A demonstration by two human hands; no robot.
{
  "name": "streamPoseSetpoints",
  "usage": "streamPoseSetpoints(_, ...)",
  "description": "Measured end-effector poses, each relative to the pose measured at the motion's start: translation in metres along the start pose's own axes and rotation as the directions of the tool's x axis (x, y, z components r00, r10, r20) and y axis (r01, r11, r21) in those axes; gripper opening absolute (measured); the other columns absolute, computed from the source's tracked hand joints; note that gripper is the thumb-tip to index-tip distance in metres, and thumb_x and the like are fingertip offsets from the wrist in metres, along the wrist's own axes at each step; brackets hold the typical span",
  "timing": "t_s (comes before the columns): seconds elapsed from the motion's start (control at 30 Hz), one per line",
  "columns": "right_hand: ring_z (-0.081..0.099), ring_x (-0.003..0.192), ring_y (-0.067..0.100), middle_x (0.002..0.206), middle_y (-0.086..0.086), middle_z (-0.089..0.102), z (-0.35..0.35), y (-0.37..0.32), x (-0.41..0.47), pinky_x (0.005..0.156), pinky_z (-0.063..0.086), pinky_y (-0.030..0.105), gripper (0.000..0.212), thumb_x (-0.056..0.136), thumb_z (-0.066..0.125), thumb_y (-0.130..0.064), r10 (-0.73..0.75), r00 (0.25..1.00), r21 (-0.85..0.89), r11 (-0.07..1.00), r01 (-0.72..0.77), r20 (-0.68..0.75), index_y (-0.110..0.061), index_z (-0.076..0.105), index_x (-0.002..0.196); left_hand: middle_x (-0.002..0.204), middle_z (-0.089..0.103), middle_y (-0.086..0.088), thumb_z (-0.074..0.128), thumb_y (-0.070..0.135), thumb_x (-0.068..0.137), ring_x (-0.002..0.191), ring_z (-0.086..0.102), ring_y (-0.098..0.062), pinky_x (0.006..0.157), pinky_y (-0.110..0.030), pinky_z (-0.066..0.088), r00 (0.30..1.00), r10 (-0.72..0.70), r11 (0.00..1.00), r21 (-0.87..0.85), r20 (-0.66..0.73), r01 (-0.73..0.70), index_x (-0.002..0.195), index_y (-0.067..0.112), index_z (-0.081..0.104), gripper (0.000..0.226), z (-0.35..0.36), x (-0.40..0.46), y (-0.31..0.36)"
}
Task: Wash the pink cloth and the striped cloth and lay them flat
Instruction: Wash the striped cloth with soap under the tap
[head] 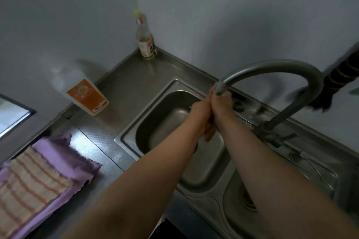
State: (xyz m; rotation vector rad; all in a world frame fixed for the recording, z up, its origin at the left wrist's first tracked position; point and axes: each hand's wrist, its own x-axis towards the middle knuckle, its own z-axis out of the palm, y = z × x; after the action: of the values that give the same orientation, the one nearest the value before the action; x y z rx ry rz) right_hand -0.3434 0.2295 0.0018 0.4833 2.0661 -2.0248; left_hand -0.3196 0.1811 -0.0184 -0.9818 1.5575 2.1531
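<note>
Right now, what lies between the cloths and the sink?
Only bare steel counter, seen in the head view. The striped cloth lies on the pink cloth, left of the sink.

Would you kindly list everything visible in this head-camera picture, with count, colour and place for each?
pink cloth: one, pink-lilac, spread flat on the counter at lower left.
striped cloth: one, cream with orange stripes, lying flat on top of the pink cloth.
detergent bottle: one, clear with an orange label, on the counter by the left wall.
glass bottle: one, clear with a yellow cap, standing in the back corner.
sink: one, steel, middle of the counter.
tap: one, grey, curved over the sink.
drain basin: one, steel, right of the sink.
counter: one, steel.
dark brush-like thing: one, black, at the right wall; blurred.
left hand: one, under the spout, pressed against the other.
right hand: one, under the spout.
</note>
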Motion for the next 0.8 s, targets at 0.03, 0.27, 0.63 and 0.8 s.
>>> streamPoseSetpoints(0.03, 0.055, 0.073, 0.016, 0.075, 0.002, 0.056, -0.002, -0.001, 0.006, 0.054, 0.047, 0.021, 0.021, 0.099, 0.047, -0.015, 0.000, 1.000, -0.021, 1.000, 0.000, 0.018, -0.010, 0.056, 0.080, 0.043, 0.038, 0.000, 0.052, 0.049, 0.094, 0.026, 0.033, -0.010, 0.033, -0.012, 0.025, 1.000, 0.004, 1.000, -0.004, 0.002, -0.004, 0.062, 0.012, 0.047, 0.049, 0.002, 0.001, -0.002)
streamPoseSetpoints(0.27, 0.058, 0.082, 0.018, 0.089, 0.007, 0.063, -0.027, 0.010, 0.053, 0.076, 0.050, 0.030, 0.017, 0.095, 0.053, -0.025, 0.031, 0.978, -0.430, 0.901, 0.062, 0.206, -0.014, 0.065, 0.089, 0.093, 0.071, -0.020, 0.060, 0.047, 0.089, 0.082, 0.069, -0.027, 0.078, -0.034, 0.056, 0.984, -0.015, 0.999, -0.025, 0.178, 0.020, 0.103, 0.003, 0.068, 0.047, -0.030, 0.000, 0.001)
streamPoseSetpoints(0.63, 0.071, 0.090, 0.023, 0.102, 0.014, 0.072, -0.077, 0.038, 0.055, 0.079, 0.053, 0.035, 0.034, 0.079, 0.069, -0.027, 0.419, 0.714, -0.404, 0.892, -0.206, 0.561, -0.007, 0.069, 0.107, 0.103, 0.065, -0.009, 0.051, 0.021, 0.098, 0.101, 0.064, -0.026, 0.091, -0.044, 0.053, 0.951, 0.199, 0.977, -0.025, -0.236, -0.211, 0.095, 0.024, 0.054, 0.005, -0.077, 0.021, 0.017)
streamPoseSetpoints(0.8, 0.063, 0.069, 0.017, 0.069, 0.000, 0.064, -0.038, 0.033, 0.033, 0.060, 0.047, 0.027, 0.021, 0.095, 0.051, -0.028, 0.165, 0.955, -0.126, 0.983, -0.137, 0.246, -0.020, 0.062, 0.078, 0.100, 0.071, -0.011, 0.058, 0.037, 0.092, 0.090, 0.070, -0.024, 0.079, -0.039, 0.058, 0.986, -0.054, 0.991, -0.127, -0.156, 0.034, 0.114, 0.014, 0.060, 0.032, -0.053, 0.024, 0.007)
